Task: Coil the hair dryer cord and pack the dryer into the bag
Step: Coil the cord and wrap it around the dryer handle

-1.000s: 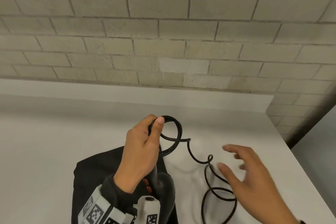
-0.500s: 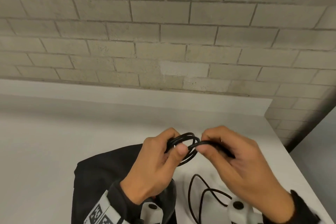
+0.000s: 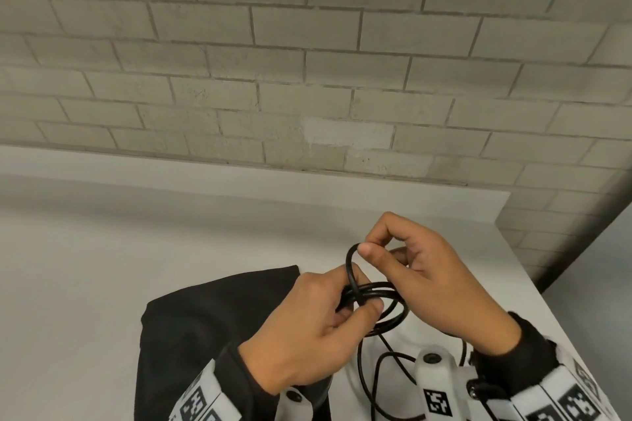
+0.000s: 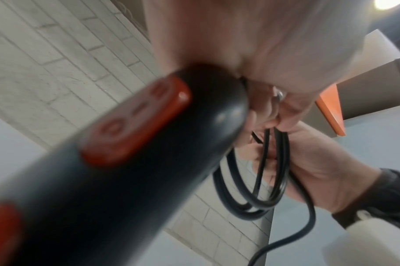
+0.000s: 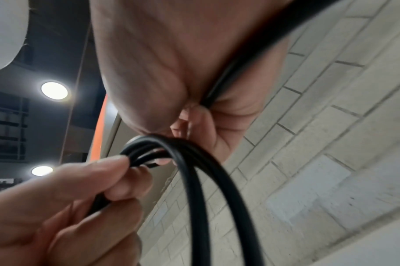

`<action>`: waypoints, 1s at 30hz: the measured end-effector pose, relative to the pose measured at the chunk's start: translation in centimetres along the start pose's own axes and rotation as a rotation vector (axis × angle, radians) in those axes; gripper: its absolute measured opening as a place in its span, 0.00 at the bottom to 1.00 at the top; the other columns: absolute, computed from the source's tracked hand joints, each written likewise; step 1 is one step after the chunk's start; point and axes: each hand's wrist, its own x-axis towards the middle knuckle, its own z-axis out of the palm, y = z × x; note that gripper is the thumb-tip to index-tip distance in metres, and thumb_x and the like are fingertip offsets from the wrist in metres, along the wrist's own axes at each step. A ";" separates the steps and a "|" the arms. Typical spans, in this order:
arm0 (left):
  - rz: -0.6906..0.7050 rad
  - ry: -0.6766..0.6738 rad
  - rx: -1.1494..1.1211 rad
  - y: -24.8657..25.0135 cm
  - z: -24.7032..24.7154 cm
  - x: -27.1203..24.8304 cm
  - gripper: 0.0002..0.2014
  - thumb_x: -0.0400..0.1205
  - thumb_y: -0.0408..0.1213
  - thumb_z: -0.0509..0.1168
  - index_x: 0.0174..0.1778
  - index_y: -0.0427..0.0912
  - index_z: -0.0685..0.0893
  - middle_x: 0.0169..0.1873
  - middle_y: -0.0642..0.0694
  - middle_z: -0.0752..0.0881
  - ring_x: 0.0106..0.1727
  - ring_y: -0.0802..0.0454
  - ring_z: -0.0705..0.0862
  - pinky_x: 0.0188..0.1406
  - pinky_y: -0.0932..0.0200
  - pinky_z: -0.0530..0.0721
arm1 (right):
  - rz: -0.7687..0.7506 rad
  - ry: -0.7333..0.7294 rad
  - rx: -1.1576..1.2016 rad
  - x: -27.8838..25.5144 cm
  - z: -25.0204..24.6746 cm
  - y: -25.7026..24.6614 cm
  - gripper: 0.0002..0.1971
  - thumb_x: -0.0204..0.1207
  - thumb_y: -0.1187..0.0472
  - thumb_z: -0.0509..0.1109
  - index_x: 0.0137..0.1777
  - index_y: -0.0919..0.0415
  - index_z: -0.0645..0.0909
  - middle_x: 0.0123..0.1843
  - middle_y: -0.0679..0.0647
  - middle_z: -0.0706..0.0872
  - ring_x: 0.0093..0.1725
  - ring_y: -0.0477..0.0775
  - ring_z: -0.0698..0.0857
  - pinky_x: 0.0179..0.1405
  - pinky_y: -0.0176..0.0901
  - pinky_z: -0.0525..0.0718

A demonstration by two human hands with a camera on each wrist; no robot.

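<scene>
My left hand (image 3: 318,321) grips a bundle of black cord loops (image 3: 379,304) above the white table. My right hand (image 3: 424,284) pinches one strand of the cord (image 3: 349,265) between thumb and forefinger and holds it as a small loop across the bundle. The loose rest of the cord (image 3: 372,383) hangs to the table. In the left wrist view the black hair dryer handle (image 4: 130,162) with red switches lies under my left palm, and the coiled cord (image 4: 258,180) hangs beside it. The right wrist view shows the cord (image 5: 194,171) held between both hands. A black bag (image 3: 205,328) lies flat under my left arm.
The white table (image 3: 119,267) runs back to a grey brick wall (image 3: 307,61). Its right edge (image 3: 554,311) drops off beside my right wrist.
My right hand first came in and took hold of the cord beside my left hand. It has since lifted one strand up into a loop over the bundle. The coil has gained loops.
</scene>
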 end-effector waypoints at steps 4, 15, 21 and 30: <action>0.009 0.009 -0.005 -0.2 -0.5 -0.2 0.04 0.80 0.40 0.64 0.45 0.55 0.75 0.25 0.38 0.74 0.25 0.44 0.69 0.27 0.57 0.70 | 0.083 -0.102 0.110 -0.3 -0.4 0.9 0.08 0.81 0.55 0.67 0.44 0.57 0.80 0.33 0.54 0.87 0.23 0.51 0.72 0.22 0.39 0.71; -0.006 0.002 0.000 -0.2 -0.3 -0.5 0.29 0.79 0.34 0.59 0.69 0.69 0.59 0.21 0.52 0.71 0.26 0.45 0.71 0.29 0.49 0.70 | 0.096 -0.095 0.262 -0.9 -0.6 1.9 0.04 0.80 0.69 0.68 0.50 0.63 0.84 0.41 0.60 0.91 0.25 0.38 0.80 0.24 0.23 0.72; -0.019 -0.013 -0.155 -0.1 -0.5 -0.8 0.16 0.80 0.39 0.59 0.60 0.61 0.65 0.23 0.56 0.76 0.26 0.52 0.68 0.28 0.53 0.69 | 0.044 -0.263 0.182 -1.5 -1.7 1.9 0.13 0.79 0.50 0.68 0.53 0.58 0.87 0.39 0.45 0.89 0.31 0.39 0.80 0.31 0.28 0.74; -0.126 -0.005 -0.263 -0.6 -1.1 -0.2 0.18 0.81 0.28 0.64 0.53 0.57 0.68 0.19 0.55 0.68 0.21 0.59 0.64 0.24 0.65 0.69 | -0.145 -0.169 -0.206 -2.4 0.0 3.1 0.05 0.81 0.59 0.67 0.46 0.52 0.84 0.34 0.39 0.85 0.29 0.46 0.80 0.29 0.35 0.74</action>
